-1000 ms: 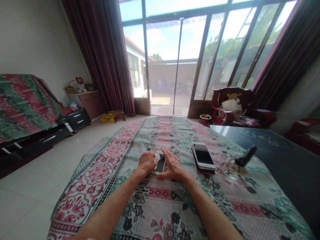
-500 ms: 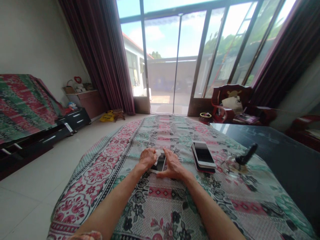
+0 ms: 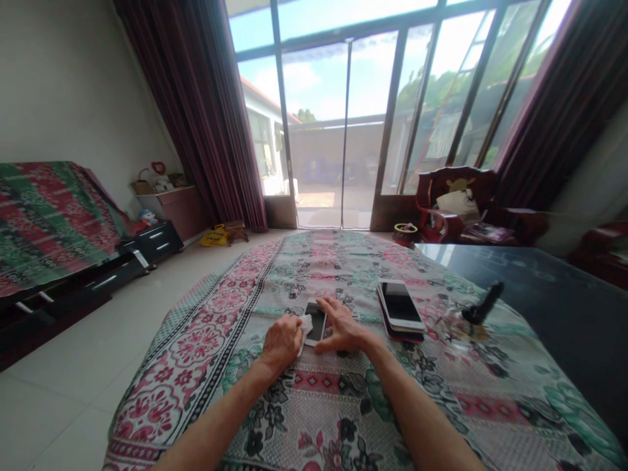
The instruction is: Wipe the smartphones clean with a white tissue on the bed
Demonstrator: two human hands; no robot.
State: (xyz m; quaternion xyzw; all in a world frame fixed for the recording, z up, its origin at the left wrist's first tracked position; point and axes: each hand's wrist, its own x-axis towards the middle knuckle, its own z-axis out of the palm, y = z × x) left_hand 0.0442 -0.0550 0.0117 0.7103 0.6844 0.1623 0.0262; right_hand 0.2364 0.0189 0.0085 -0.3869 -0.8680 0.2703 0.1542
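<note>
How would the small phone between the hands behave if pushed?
The phone, flat and rigid, would probably slide, not roll. The patterned cloth may slow it. Its glossy screen, beside the white wipe in the left hand, seems fragile.

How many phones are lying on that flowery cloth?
2 for sure. A small phone lies between the left hand, which grips a tissue, and the right hand. A white phone lies further right, on something dark red, maybe a third phone or a case.

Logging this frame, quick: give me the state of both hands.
Left hand: closed on a white cloth, pressed against the small phone.
Right hand: open, fingers laid along that phone's right side.
</note>
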